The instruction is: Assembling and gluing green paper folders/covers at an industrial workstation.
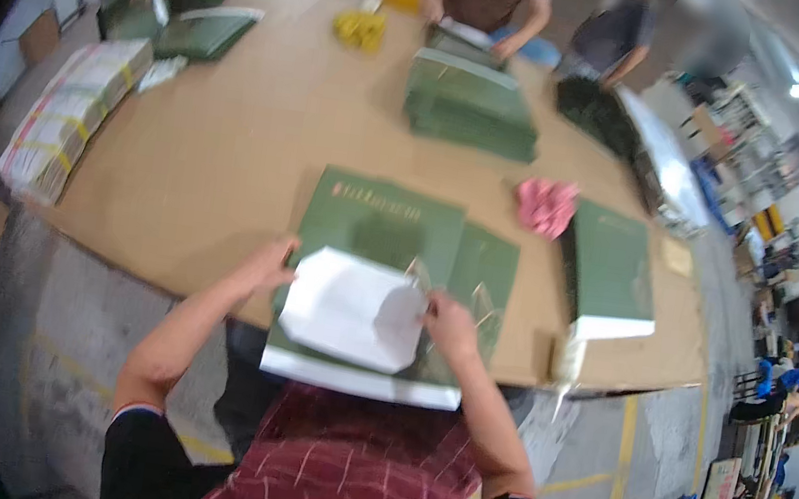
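A white card (351, 309) with cut corners lies over the lower part of a green paper bag (354, 208). The bag has gold lettering, a looped handle and a white strip along its near edge. My right hand (450, 325) pinches the card's right edge. At the card's upper left edge, my left hand (266, 264) has its thumb against the card and a finger by the bag's side; its grip is partly hidden. Another green bag (492, 272) shows beneath, sticking out on the right with its own handle.
Rightward are a pink crumpled cloth (546, 206), a stack of green bags (615, 263) and a white nozzle bottle (568, 358). A tall green bag pile (469, 107) stands opposite, near co-workers. Bundled white card stock (68, 120) and a yellow cloth (359, 29) also occupy the table (237, 107).
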`<state>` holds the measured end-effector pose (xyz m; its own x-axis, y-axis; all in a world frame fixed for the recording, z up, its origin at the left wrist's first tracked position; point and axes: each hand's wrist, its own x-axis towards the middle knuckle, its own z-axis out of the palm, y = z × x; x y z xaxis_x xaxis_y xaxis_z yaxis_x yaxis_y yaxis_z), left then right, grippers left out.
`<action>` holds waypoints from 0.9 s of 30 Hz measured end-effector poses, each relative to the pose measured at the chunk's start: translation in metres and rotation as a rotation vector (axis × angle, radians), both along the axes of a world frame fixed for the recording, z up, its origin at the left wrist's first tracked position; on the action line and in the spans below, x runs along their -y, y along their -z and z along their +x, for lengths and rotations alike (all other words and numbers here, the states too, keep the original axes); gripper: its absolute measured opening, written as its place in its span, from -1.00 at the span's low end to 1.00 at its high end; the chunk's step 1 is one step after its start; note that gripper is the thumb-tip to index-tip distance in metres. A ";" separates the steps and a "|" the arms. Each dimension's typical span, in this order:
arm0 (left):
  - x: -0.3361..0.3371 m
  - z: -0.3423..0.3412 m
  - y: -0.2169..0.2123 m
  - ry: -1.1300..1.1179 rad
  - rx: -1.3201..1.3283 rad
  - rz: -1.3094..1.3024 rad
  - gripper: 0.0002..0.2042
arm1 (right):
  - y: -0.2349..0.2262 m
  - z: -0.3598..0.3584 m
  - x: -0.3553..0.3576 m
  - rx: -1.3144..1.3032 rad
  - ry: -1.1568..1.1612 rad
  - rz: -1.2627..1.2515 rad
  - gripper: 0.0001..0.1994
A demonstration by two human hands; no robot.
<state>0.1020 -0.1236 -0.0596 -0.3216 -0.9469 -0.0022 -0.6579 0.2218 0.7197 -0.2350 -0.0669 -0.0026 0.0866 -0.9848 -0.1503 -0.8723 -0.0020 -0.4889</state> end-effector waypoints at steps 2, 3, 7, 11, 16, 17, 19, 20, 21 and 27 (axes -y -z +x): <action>0.007 -0.014 -0.043 -0.019 0.083 0.195 -0.61 | 0.013 -0.018 0.011 0.226 -0.040 0.014 -0.72; 0.012 -0.015 -0.043 -0.020 0.070 0.160 -0.61 | 0.008 -0.019 0.016 0.212 -0.045 -0.021 -0.72; 0.025 -0.017 -0.026 0.210 0.178 -0.267 -0.68 | -0.004 -0.018 0.020 0.174 -0.201 0.014 -0.75; 0.002 -0.032 -0.038 0.297 0.154 -0.074 -0.94 | -0.003 -0.007 -0.015 -0.301 -0.409 -0.405 -0.89; -0.027 -0.035 -0.016 0.433 0.340 -0.868 -0.82 | 0.014 -0.017 -0.037 -0.247 -0.542 -0.449 -0.87; -0.027 -0.036 -0.012 0.298 0.167 -0.553 -0.81 | 0.021 -0.019 -0.029 -0.111 -0.408 -0.441 -0.86; -0.009 -0.033 0.008 0.154 -0.196 -0.057 -0.65 | 0.025 -0.031 -0.015 0.051 -0.317 -0.308 -0.81; 0.002 -0.036 0.005 0.164 -0.021 -0.001 -0.61 | 0.018 -0.034 -0.004 0.085 -0.343 -0.192 -0.77; 0.008 -0.046 -0.022 0.302 0.188 -0.228 -0.57 | 0.014 -0.032 0.007 0.035 -0.301 -0.149 -0.71; 0.036 -0.093 -0.087 0.498 0.397 -0.067 -0.59 | -0.009 -0.008 0.046 0.123 -0.359 -0.076 -0.72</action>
